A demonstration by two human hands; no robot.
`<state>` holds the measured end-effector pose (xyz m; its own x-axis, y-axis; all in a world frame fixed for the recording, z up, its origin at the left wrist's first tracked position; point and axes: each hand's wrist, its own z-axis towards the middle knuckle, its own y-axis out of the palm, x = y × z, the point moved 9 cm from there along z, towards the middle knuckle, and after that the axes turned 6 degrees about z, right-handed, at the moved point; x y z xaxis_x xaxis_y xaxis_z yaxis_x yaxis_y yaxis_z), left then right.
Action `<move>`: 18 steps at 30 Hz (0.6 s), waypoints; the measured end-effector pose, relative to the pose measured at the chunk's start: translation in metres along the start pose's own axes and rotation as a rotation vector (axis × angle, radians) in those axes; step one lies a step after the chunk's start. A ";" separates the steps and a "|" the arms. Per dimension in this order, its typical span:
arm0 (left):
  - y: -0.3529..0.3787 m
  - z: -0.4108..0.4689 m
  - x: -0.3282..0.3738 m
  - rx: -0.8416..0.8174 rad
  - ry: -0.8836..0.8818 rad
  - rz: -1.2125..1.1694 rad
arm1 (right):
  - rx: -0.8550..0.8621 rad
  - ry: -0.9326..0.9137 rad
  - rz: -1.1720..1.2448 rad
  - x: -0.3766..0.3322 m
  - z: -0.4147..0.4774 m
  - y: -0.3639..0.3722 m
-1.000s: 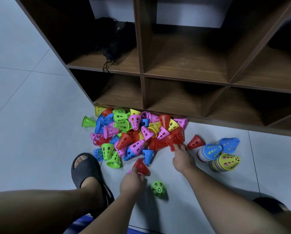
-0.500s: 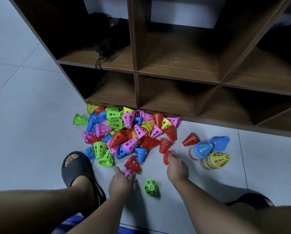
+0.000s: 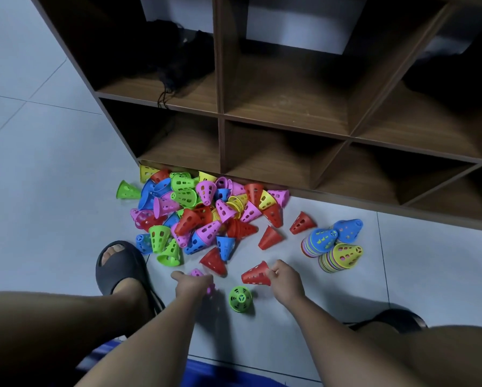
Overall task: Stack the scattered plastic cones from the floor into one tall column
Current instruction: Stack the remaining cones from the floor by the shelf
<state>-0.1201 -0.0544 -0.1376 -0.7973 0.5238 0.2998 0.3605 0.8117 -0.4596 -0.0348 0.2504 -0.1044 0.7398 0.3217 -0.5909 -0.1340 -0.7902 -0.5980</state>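
Red plastic formed the perforated cone (image 3: pixel 256 274) that was held by its edge in the grip of the right hand (image 3: pixel 286 280), with the fingers and thumb pinched closed on it. At nine o'clock from it, the grip of the left hand (image 3: pixel 193 284) was curled round a pink cone (image 3: pixel 197 272), most of which was hidden by the fingers. A green cone (image 3: pixel 240 298) was stood on the grey tiled floor (image 3: pixel 52 219) between the two hands and was seen from above.

A jumbled pile of cones (image 3: pixel 206 213) in red, pink, blue, green and yellow was heaped at twelve o'clock from the hands, against the foot of a dark wooden shelf unit (image 3: pixel 284 129). At two o'clock from the right hand, three nested stacks (image 3: pixel 344 254) were laid on their sides, close together; two were topped in blue and one in yellow. A black slipper (image 3: pixel 117 263), worn on a foot, was seen at nine o'clock from the left hand.
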 end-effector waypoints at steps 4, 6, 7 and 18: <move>0.005 -0.012 -0.007 -0.085 -0.044 -0.075 | -0.170 0.181 0.393 0.005 -0.017 0.011; 0.008 -0.021 -0.004 -0.112 -0.004 -0.095 | -0.303 0.255 0.477 0.002 -0.032 0.022; 0.009 -0.024 -0.002 -0.114 0.035 -0.095 | -0.364 0.271 0.478 0.002 -0.038 0.027; 0.020 -0.070 0.035 -0.205 0.409 -0.186 | -0.368 0.272 0.152 0.026 -0.050 0.056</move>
<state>-0.1071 -0.0021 -0.0776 -0.6171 0.3900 0.6835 0.3502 0.9139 -0.2053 0.0099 0.1880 -0.1258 0.8823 0.0790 -0.4640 -0.0480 -0.9656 -0.2556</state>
